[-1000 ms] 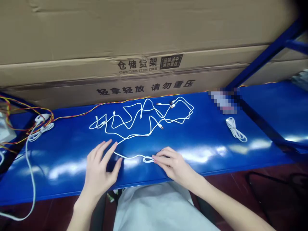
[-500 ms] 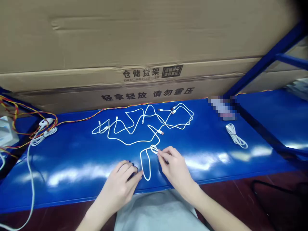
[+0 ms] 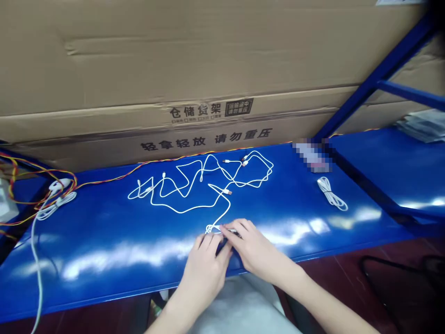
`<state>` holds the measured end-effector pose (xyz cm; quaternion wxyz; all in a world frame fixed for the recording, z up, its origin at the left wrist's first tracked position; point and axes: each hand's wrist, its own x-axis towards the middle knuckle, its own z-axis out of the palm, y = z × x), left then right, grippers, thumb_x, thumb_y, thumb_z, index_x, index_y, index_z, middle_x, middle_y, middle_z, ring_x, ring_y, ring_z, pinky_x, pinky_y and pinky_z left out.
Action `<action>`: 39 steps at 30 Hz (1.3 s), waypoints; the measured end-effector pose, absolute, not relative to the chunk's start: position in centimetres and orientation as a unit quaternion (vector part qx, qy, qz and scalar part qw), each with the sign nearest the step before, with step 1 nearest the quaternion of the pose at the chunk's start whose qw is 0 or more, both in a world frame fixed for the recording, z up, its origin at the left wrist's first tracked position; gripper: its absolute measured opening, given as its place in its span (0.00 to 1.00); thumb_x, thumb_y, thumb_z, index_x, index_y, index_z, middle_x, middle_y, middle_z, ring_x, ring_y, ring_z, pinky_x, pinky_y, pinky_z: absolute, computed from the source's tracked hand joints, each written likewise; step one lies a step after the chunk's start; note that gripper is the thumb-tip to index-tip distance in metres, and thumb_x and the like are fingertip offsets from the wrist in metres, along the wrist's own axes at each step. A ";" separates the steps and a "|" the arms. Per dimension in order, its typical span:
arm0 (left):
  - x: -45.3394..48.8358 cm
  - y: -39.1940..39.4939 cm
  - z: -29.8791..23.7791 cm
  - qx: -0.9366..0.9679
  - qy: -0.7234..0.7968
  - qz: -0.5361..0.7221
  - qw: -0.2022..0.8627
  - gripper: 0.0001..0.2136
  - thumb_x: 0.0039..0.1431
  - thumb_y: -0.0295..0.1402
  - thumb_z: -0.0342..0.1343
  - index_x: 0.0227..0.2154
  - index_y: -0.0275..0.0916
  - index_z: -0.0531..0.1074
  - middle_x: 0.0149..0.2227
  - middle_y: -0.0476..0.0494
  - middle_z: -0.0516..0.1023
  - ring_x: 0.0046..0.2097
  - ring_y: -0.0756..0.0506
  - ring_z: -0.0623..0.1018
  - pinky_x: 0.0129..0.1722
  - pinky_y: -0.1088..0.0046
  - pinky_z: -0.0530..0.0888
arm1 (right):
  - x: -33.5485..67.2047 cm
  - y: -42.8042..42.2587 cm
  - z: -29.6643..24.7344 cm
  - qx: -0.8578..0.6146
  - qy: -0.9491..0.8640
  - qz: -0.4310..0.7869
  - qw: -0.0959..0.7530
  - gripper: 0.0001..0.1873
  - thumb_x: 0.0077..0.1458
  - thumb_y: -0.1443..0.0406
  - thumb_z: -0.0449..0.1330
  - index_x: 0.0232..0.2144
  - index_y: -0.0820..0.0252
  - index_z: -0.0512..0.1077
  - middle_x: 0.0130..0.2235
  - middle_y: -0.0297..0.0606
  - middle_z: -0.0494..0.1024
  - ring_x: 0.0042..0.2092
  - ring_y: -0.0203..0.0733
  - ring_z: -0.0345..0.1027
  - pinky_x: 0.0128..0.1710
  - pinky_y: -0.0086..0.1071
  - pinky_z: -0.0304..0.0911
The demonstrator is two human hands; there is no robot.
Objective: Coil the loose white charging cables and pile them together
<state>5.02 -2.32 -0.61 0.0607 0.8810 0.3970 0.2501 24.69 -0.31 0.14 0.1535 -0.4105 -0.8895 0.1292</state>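
Note:
Both hands meet near the front edge of the blue shelf, over a white USB cable [image 3: 226, 207]. My right hand [image 3: 252, 243] pinches the cable beside a small loop of it. Close against it, my left hand [image 3: 206, 260] has its fingers curled at the same loop; the fingertips and the part of the cable under them are partly hidden. From the loop the cable runs away to a USB plug [image 3: 227, 191]. Behind it lie more tangled white cables [image 3: 181, 212], with several plugs showing.
A bundled white cable [image 3: 332, 195] lies at the right, below a blurred packet [image 3: 313, 157]. At the left sit a tied white cord [image 3: 57, 204] and red-yellow twisted wires [image 3: 114, 179]. Cardboard boxes [image 3: 208, 55] stand behind the blue shelf [image 3: 121, 232]; a blue post [image 3: 375, 76] rises at right.
My left hand has moved right, up to my right hand. The long loop of cable that hung towards the front edge is now gathered at the fingers. The view has shifted slightly.

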 end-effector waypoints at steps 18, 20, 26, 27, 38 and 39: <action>1.7 1.1 1.1 0.925 0.334 0.178 0.017 0.11 0.73 0.33 0.52 0.49 0.37 0.76 0.37 0.42 0.76 0.38 0.44 0.72 0.36 0.64 0.69 | 25.5 0.4 -1.3 -0.430 -0.809 0.157 0.370 0.18 0.67 0.66 0.61 0.57 0.50 0.74 0.60 0.45 0.71 0.59 0.51 0.66 0.54 0.46 0.69; 1.8 1.2 1.2 0.930 0.322 0.177 0.007 0.10 0.73 0.31 0.52 0.49 0.36 0.76 0.36 0.43 0.76 0.37 0.44 0.73 0.36 0.64 0.68 | 25.7 1.4 -0.8 -0.472 -0.778 0.184 0.371 0.23 0.68 0.63 0.61 0.64 0.50 0.69 0.62 0.46 0.69 0.62 0.51 0.64 0.58 0.48 0.68; 1.9 1.3 0.7 0.925 0.322 0.203 0.008 0.08 0.69 0.30 0.56 0.47 0.38 0.77 0.42 0.41 0.79 0.43 0.42 0.76 0.43 0.60 0.72 | 25.6 5.8 1.3 -0.475 -0.811 0.210 0.269 0.15 0.73 0.63 0.52 0.53 0.54 0.77 0.52 0.43 0.78 0.54 0.48 0.69 0.57 0.48 0.64; 1.9 1.2 0.7 0.918 0.331 0.218 0.004 0.08 0.69 0.30 0.57 0.47 0.39 0.78 0.46 0.39 0.79 0.47 0.40 0.76 0.47 0.57 0.73 | 25.5 6.0 1.7 -0.458 -0.825 0.221 0.246 0.16 0.74 0.63 0.51 0.49 0.54 0.79 0.49 0.42 0.78 0.52 0.47 0.69 0.56 0.47 0.65; 1.3 -0.6 -2.1 0.900 0.320 0.290 -0.055 0.16 0.68 0.23 0.55 0.57 0.34 0.75 0.53 0.36 0.82 0.55 0.40 0.82 0.53 0.61 0.80 | 23.8 1.6 0.1 -0.407 -0.886 0.126 0.184 0.14 0.72 0.66 0.52 0.52 0.61 0.76 0.42 0.43 0.73 0.43 0.46 0.66 0.44 0.42 0.64; 1.2 -0.7 -2.2 0.898 0.325 0.290 -0.060 0.17 0.68 0.24 0.56 0.58 0.34 0.74 0.53 0.36 0.82 0.55 0.40 0.82 0.52 0.62 0.81 | 23.6 1.5 -0.4 -0.409 -0.882 0.126 0.196 0.14 0.72 0.67 0.52 0.51 0.61 0.76 0.41 0.43 0.73 0.42 0.46 0.65 0.43 0.41 0.65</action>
